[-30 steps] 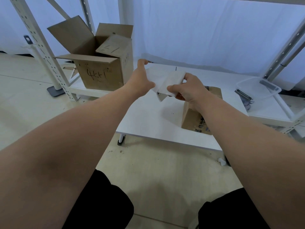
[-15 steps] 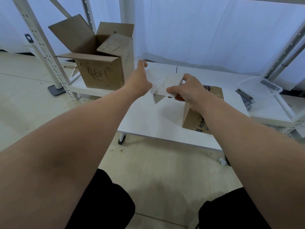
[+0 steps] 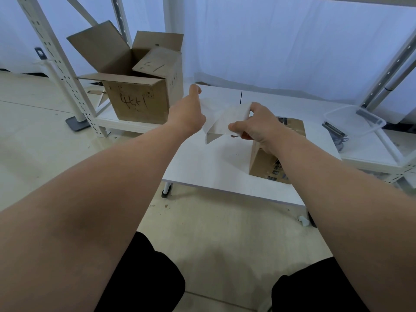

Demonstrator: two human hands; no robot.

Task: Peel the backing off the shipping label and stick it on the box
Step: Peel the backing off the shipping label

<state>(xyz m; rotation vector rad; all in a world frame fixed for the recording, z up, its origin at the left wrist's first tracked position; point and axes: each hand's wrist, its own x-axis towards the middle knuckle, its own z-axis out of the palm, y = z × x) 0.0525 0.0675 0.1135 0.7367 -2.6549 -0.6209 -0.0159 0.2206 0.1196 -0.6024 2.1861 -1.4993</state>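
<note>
A white shipping label [image 3: 221, 122] is held up in the air above a low white table [image 3: 202, 163], stretched between two bare hands. Its left edge is pinched by the left hand [image 3: 188, 113], whose fingers are closed on the sheet, with one finger raised above the rest. Its right side is gripped by the right hand [image 3: 256, 124], the thumb pressed on the near lower edge and the fingers curled over the top. The sheet is seen bent and partly folded, with a lower corner hanging down in a point; whether label and backing are already parted cannot be told.

A small brown cardboard box [image 3: 276, 158] is set on the table just beneath the right wrist, partly hidden by the forearm, with printed marks on its near side. The label is not touching it.

To the left, a larger open cardboard box [image 3: 137, 102] with handwriting on its front is placed on a low shelf of a white metal rack [image 3: 56, 59]. At the far right, a clear plastic container [image 3: 353, 120] is set on another low shelf.
</note>
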